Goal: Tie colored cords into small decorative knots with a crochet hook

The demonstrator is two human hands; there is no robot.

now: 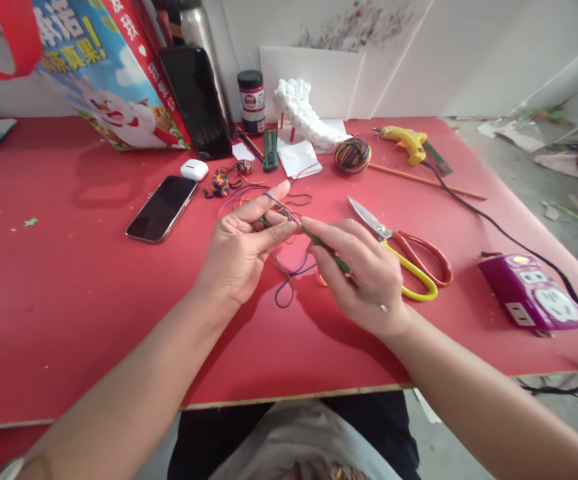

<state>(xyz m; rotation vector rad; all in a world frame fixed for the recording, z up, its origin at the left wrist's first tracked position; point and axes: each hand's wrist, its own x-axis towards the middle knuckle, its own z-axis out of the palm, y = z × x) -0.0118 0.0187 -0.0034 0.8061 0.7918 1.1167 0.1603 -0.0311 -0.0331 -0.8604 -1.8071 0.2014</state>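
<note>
Multicoloured yarn (pixel 283 212) is pinched between the thumb and fingers of my left hand (pixel 241 250), with a strand running over the raised index finger. My right hand (pixel 361 267) grips a thin tool with a green handle (pixel 326 250), its tip touching the yarn at my left fingertips. Loose strands (pixel 285 287) loop on the red table below and behind both hands. A ball of multicoloured yarn (pixel 353 156) sits farther back, right of centre. Scissors (pixel 393 243) with red and yellow handles lie just right of my right hand.
On the red table (pixel 93 300) are a phone (pixel 163 208), a white case (pixel 194 169), another upright phone (pixel 197 100), a box cutter (pixel 270 150), a jar (pixel 252 103), a white sculpture (pixel 303 113), a glue gun (pixel 406 141) and a purple power box (pixel 536 293) with a black cable.
</note>
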